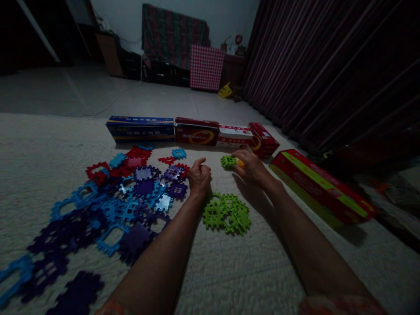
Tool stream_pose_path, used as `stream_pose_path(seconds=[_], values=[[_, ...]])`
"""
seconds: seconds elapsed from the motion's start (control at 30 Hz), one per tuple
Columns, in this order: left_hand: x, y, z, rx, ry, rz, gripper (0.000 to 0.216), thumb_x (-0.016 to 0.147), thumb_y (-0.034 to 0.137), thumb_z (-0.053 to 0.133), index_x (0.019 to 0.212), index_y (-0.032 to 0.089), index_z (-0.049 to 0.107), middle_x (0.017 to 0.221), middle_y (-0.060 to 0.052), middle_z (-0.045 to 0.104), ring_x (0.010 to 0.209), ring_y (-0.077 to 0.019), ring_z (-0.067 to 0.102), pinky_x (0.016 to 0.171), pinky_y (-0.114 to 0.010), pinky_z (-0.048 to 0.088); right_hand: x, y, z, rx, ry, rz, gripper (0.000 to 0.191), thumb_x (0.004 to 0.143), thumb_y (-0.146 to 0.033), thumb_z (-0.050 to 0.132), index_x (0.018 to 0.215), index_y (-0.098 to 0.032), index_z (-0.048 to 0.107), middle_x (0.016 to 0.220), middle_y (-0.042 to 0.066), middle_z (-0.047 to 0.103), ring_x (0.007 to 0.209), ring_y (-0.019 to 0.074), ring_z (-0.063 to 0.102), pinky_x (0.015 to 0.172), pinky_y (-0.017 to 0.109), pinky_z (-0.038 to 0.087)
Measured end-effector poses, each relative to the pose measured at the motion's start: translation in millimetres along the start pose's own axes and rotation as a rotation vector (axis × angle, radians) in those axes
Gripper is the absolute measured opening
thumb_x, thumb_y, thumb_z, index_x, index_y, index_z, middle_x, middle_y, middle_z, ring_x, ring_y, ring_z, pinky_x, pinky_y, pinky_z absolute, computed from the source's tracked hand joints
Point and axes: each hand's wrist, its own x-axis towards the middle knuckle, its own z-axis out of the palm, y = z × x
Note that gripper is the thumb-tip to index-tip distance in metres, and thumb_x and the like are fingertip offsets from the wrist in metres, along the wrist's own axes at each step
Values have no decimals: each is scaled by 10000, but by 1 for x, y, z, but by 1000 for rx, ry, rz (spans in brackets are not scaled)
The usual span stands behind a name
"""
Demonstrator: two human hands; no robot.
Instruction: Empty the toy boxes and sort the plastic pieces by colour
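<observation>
My left hand (199,177) rests on the white mat with its fingers curled shut, at the right edge of a spread of blue, purple and red interlocking plastic tiles (131,192). I cannot make out anything inside it. My right hand (251,166) is closed on a green tile (228,162), and something orange shows at its fingertips. A small pile of green tiles (226,213) lies on the mat between my two forearms, just below both hands.
A row of cardboard boxes, blue (141,128) and red (197,131), lines the mat's far edge. A long red and green box (320,188) lies at the right. Dark curtains (328,65) hang on the right. Furniture stands at the back wall.
</observation>
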Motion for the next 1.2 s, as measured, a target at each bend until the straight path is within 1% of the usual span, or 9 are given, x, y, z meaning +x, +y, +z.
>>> stream_pose_path(seconds=[0.07,0.13,0.23,0.33,0.47,0.6,0.77,0.97,1.2], values=[[0,0,0,9,1,-1,435,741,174,487,1125,154,692,697,-14,667,566,-143,629,511,-225,486,-11,-12,-4,76,-27,28,269,846,-173,553,1077,-183,691,1092,121,702,1044,269,643,953,435,498],[0,1,-1,16,0,-8,443,741,174,483,1133,153,688,677,-6,660,555,-143,627,513,-226,485,-22,-25,-7,197,-111,83,220,862,-206,562,1028,-195,705,998,86,720,933,232,668,874,385,527],[0,0,-2,22,1,8,434,740,181,484,1121,154,690,677,-4,660,552,-143,627,524,-231,490,-35,-40,-9,345,-303,145,209,853,-275,629,1034,-204,708,971,64,735,845,203,679,790,338,542],[1,-3,-2,15,-4,35,426,735,185,482,1105,160,691,697,-4,666,555,-140,628,533,-234,494,-39,-51,-15,370,-442,146,243,839,-283,662,1060,-190,703,994,74,741,846,204,691,781,329,547],[2,-4,-2,-40,1,18,431,735,185,481,1118,159,675,690,0,654,563,-136,633,511,-214,478,-38,-70,-27,335,-435,61,299,844,-241,662,1138,-188,680,1117,93,719,958,215,679,859,352,536],[4,-1,-2,-102,30,-39,421,734,189,480,1113,168,663,705,-3,658,589,-137,653,479,-191,449,-41,-97,-32,303,-456,-52,348,826,-248,717,1167,-205,660,1141,84,685,1041,230,637,940,380,500],[9,-3,-1,-146,54,-62,441,715,196,484,1120,164,657,698,-6,658,603,-147,662,458,-188,433,-51,-123,-28,198,-524,-63,519,746,-328,817,1209,-216,613,1140,81,605,1051,243,581,928,380,489],[11,-4,-1,-165,65,-74,468,692,198,488,1125,146,658,687,-12,660,601,-164,671,450,-197,424,-59,-133,-20,57,-519,-31,358,730,-261,778,1042,-224,605,1106,73,556,1019,248,523,935,407,461],[9,-2,-2,-136,62,-62,459,696,214,491,1117,147,661,693,-7,663,607,-151,677,464,-184,418,-60,-141,-22,47,-476,-60,313,746,-196,743,1010,-218,576,1099,79,560,1019,255,513,927,433,450]])
